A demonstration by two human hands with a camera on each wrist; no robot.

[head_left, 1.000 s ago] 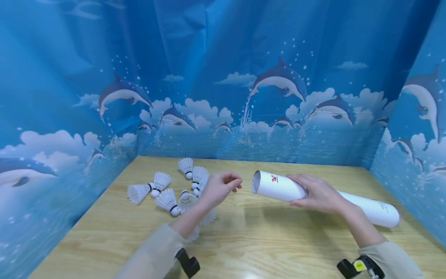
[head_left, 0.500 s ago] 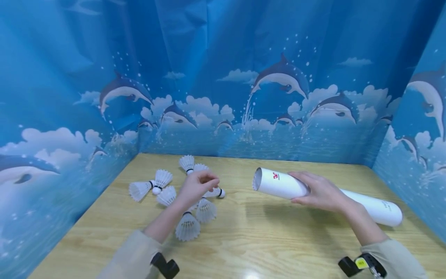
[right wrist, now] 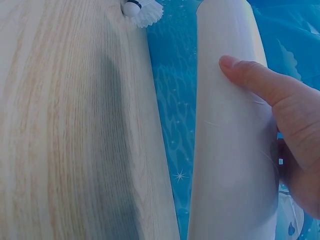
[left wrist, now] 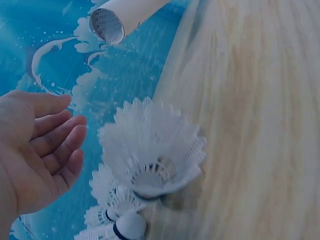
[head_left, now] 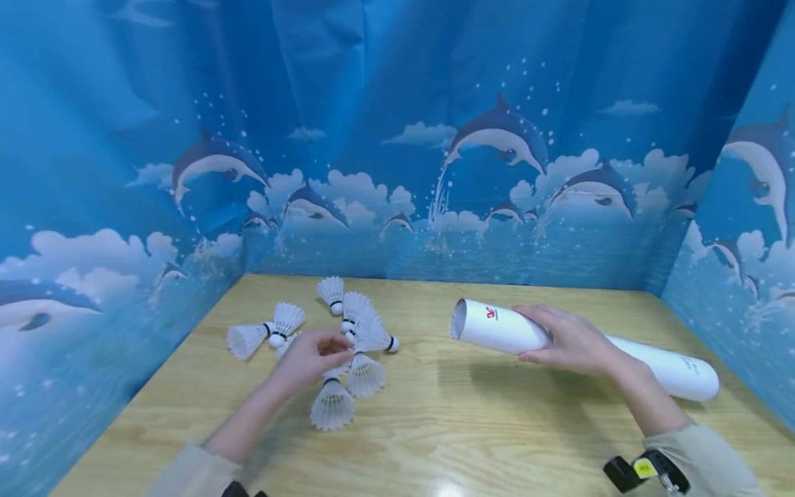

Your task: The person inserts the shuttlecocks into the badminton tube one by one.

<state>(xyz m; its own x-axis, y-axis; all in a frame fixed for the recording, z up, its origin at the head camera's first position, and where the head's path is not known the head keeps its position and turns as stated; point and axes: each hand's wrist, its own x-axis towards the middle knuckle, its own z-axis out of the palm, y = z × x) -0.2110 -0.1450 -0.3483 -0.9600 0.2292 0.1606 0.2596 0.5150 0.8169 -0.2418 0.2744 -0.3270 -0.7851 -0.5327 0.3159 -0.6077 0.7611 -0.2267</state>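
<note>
Back from the tube's mouth, the left hand point(head_left: 308, 357) now hovers loose-fingered over the shuttlecocks point(head_left: 348, 345) heaped left of centre on the table point(head_left: 497, 428). Pinching one by its cork seems best. Right hand point(head_left: 574, 342) grips the tube point(head_left: 497, 330), mouth facing left.

a staged recording booth: a wooden table point(head_left: 472, 428) walled on three sides by a blue dolphin-print backdrop point(head_left: 397, 138).
</note>
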